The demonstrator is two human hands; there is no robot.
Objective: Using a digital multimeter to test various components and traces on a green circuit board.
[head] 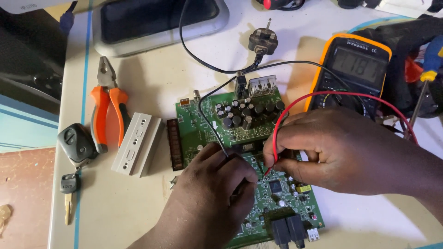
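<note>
A green circuit board (210,124) with several dark capacitors lies on the pale table. My left hand (210,196) rests on its lower left and pinches a black probe lead whose wire (207,120) runs up across the board. My right hand (337,150) comes in from the right and grips a red probe, its tip (266,173) touching the board's middle. The red wire (323,94) loops back to an orange-cased multimeter (353,69) at the upper right, its screen lit with digits.
Orange-handled pliers (107,108) and a grey plastic bracket (137,143) lie left of the board. A car key fob (76,145) with keys sits at the left edge. A dark plug (263,41) and a grey tray (159,23) lie behind. A blue-handled screwdriver (427,78) rests far right.
</note>
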